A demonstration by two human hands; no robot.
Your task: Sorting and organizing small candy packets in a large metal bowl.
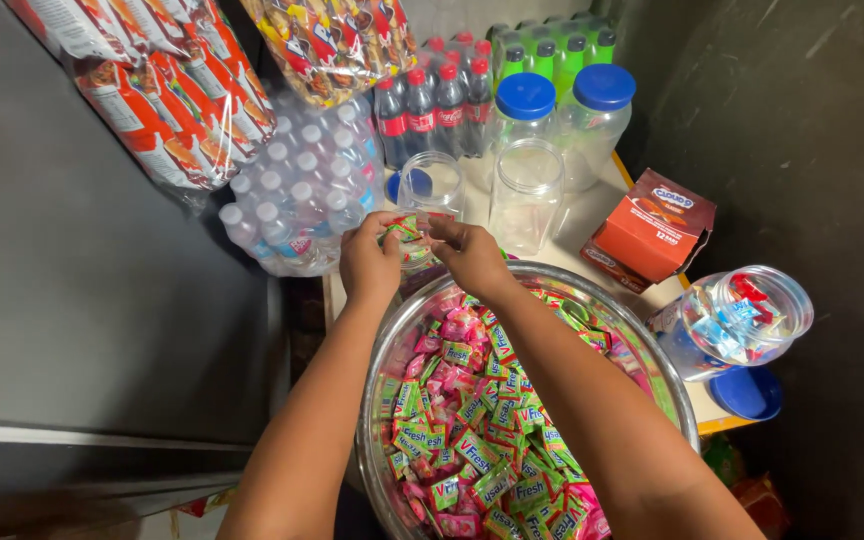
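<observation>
Below the camera, centre frame: wide round steel bowl [392,350], heaped with small wrapped candies [472,440], green and pink wrappers mixed. Bowl sits at the near edge of a pale tabletop [577,225].

Behind it, back left: shrink-wrapped pack of clear water bottles with white caps [297,200]; behind that, dark cola bottles with red caps [437,105] and green-capped bottles [557,55]. Hanging overhead: strips of orange-red snack packets [167,95].

Back centre: two clear plastic jars with blue lids [562,110], lids on. In front of them two open clear jars [524,195], upright, lidless. Right of the bowl: orange cardboard box [652,235], tilted. Further right: clear jar lying on its side [742,315] with a few wrapped sweets inside; loose blue lid [747,392] just below it.

Hands: left hand [370,262] and right hand [467,255] meet over the far rim of the bowl, fingers pinched narrow on a small clear packet of candy [407,235] held between them, just in front of the left open jar. Both forearms cross above the candy heap.
</observation>
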